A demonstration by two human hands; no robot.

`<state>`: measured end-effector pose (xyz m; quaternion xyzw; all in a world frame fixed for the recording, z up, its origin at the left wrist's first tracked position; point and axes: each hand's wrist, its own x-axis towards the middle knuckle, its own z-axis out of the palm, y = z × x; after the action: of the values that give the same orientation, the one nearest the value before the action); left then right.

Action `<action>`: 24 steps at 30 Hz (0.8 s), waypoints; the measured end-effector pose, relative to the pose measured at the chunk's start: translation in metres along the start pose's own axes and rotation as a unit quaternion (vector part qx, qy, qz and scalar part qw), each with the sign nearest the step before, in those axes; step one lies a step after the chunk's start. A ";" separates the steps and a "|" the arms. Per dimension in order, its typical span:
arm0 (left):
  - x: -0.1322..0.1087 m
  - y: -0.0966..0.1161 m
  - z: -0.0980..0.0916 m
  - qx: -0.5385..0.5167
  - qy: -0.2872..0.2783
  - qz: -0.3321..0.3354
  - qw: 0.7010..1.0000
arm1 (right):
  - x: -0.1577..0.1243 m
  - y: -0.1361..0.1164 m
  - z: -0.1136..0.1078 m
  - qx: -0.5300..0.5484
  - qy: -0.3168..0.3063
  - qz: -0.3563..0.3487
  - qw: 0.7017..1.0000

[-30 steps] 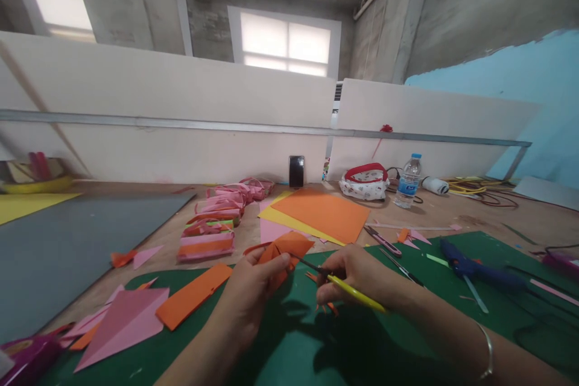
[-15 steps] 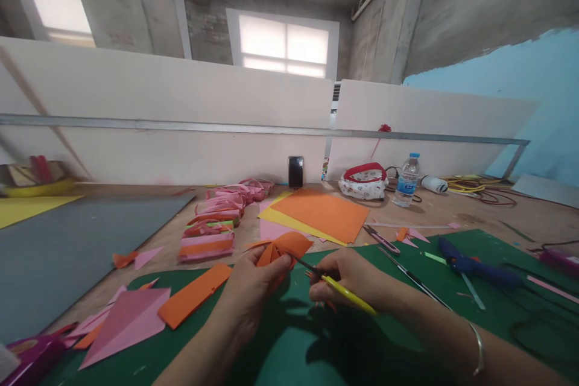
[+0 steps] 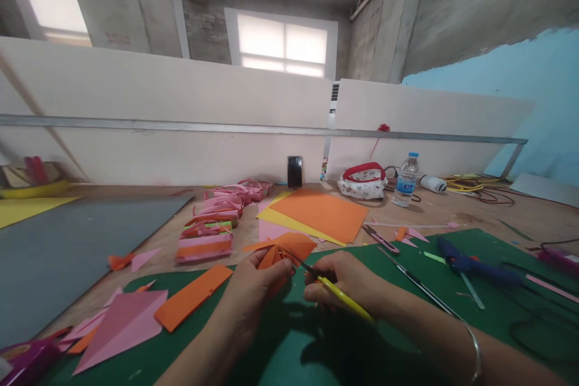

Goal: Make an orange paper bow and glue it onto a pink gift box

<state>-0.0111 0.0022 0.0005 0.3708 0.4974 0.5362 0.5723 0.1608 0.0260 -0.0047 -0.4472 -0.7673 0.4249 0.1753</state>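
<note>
Between the thumb and fingers of my left hand (image 3: 257,283) is a folded orange paper piece (image 3: 296,243), spread into petal-like flaps. My right hand (image 3: 341,283) grips yellow-handled scissors (image 3: 346,298), whose dark blades point left and reach into the paper's folds. How far the blades are apart I cannot tell. Both hands are above a green cutting mat (image 3: 289,362). On the mat, left of my left hand, lies a folded orange strip (image 3: 194,298), with a pink paper piece (image 3: 122,325) beyond it.
Pink and orange paper bundles (image 3: 205,247) line up behind my left hand. Orange sheets (image 3: 323,214) lie ahead. To the right are a utility knife (image 3: 381,239), metal tweezers (image 3: 416,280), a blue glue gun (image 3: 474,265) and a water bottle (image 3: 406,181). A phone (image 3: 294,172) leans on the partition.
The scissors and my right hand have shifted slightly left, with the blade tips further into the orange paper. My left hand keeps its hold; the view has moved a little.
</note>
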 end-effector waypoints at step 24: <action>0.001 -0.002 -0.002 -0.014 0.002 -0.026 1.000 | -0.002 -0.001 0.005 -0.060 0.034 -0.014 0.998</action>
<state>-0.0130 0.0025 -0.0018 0.3485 0.5010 0.5286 0.5901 0.1577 0.0218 -0.0070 -0.4605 -0.7910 0.3601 0.1803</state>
